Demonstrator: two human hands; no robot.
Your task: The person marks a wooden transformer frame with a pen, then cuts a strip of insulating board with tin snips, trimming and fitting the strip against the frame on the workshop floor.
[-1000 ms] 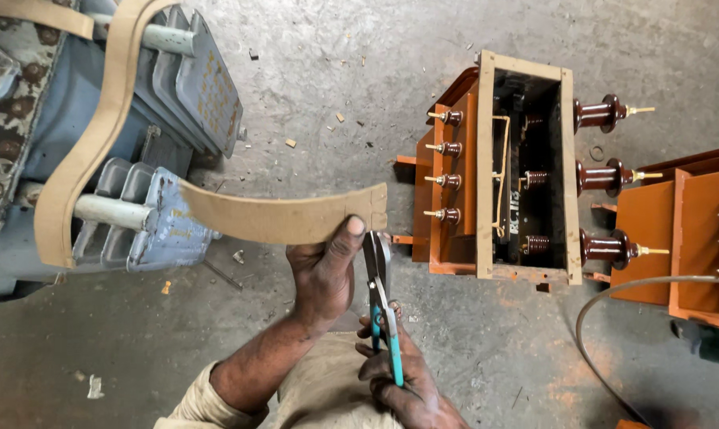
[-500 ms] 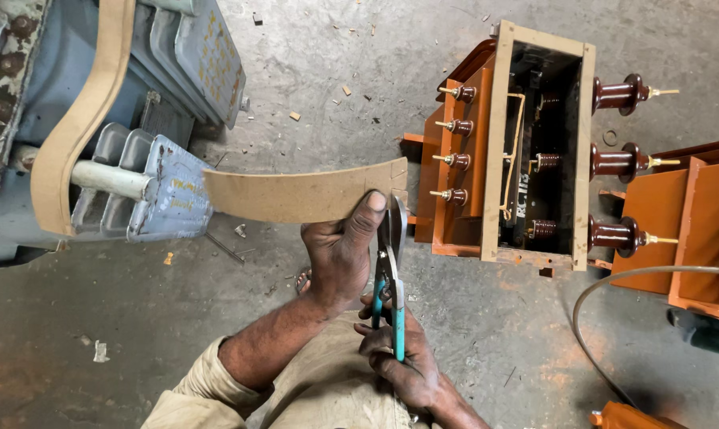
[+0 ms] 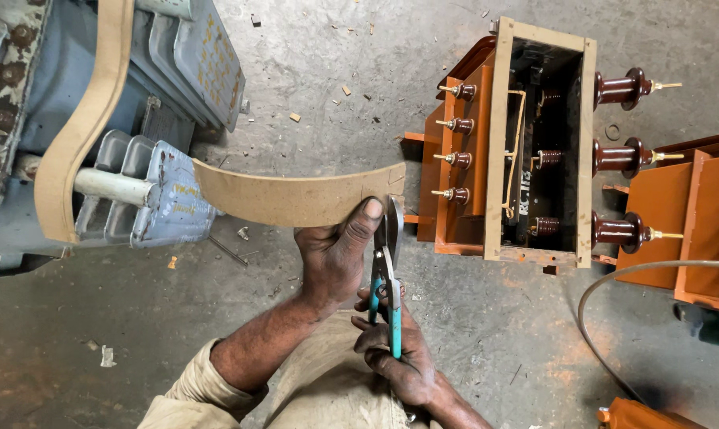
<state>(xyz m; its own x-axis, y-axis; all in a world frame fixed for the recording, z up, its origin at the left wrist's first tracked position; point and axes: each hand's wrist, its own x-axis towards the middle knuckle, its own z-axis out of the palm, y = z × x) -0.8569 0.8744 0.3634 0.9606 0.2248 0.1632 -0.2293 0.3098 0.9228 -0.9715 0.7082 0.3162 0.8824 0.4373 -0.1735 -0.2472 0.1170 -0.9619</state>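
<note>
Since the earlier frames, the shears [image 3: 386,262] sit a little farther into the strip's free end, and the view has shifted slightly leftward. The left hand [image 3: 337,254] pinches the curved brown gasket strip [image 3: 296,199] near that end, thumb on top. The right hand [image 3: 395,353] is wrapped around the teal handles, blades upright at the strip's edge. The strip runs left from the hands, curving up over the grey transformer [image 3: 149,191]; an orange transformer [image 3: 526,143] stands to the right.
</note>
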